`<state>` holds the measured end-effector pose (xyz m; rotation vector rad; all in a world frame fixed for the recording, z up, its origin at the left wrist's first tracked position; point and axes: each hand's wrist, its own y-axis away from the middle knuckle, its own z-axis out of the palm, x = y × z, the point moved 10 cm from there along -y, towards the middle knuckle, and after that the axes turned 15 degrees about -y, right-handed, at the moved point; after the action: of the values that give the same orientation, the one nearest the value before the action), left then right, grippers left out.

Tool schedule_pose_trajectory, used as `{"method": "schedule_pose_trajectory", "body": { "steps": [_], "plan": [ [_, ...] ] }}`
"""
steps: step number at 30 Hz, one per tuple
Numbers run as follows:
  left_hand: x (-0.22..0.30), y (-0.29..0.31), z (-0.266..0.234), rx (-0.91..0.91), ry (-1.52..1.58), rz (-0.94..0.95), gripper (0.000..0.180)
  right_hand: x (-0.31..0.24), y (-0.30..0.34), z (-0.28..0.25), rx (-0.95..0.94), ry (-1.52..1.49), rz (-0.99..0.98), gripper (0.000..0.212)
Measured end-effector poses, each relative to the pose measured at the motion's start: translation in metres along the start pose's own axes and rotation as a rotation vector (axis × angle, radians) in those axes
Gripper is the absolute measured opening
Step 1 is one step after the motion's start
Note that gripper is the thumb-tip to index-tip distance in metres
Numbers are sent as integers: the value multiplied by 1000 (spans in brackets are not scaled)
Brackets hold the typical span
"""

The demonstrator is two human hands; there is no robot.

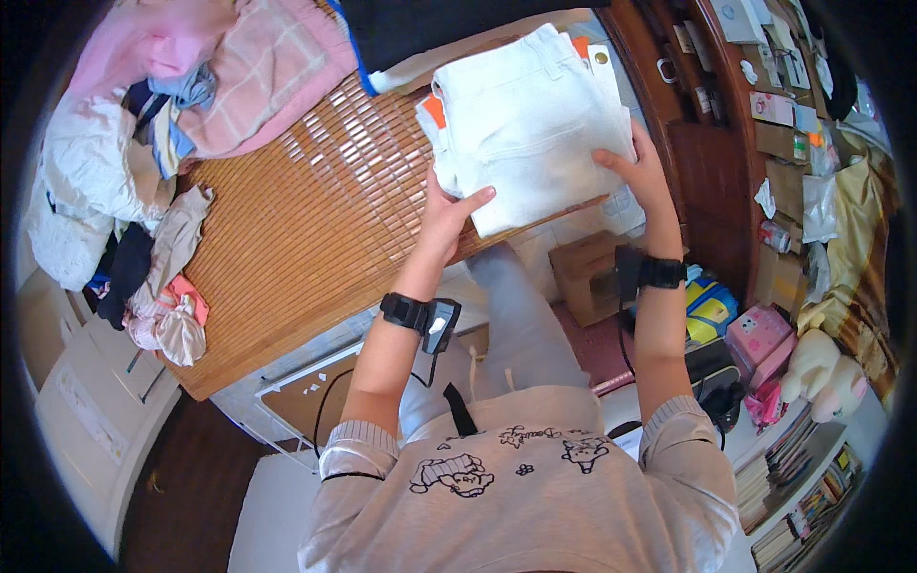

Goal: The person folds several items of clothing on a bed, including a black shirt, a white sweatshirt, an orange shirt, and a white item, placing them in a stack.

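Folded white trousers, with a waistband, belt loop and back pocket seam showing, lie flat over the far right part of the slatted bed mat. My left hand grips their near left edge, thumb on top and fingers hidden below. At the right edge my right hand holds them the same way, its thumb resting on the white cloth. Orange and white edges of something flat stick out from beneath the trousers; I cannot make out what it is.
A pink checked blanket and a heap of loose clothes cover the mat's left side. Dark fabric with a blue edge lies at the back. A cardboard box stands below on the right, near a dark wooden cabinet.
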<state>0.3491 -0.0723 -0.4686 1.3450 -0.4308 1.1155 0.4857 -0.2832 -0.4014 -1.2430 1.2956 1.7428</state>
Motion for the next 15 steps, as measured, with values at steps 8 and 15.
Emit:
{"method": "schedule_pose_trajectory", "body": {
  "steps": [8,15],
  "plan": [
    [-59,-64,-5,101,-149,171,78,111,-68,-46,58,326,68,45],
    [-34,-50,4,115,-236,172,80,92,-49,-56,209,315,-201,47]
  ]
}}
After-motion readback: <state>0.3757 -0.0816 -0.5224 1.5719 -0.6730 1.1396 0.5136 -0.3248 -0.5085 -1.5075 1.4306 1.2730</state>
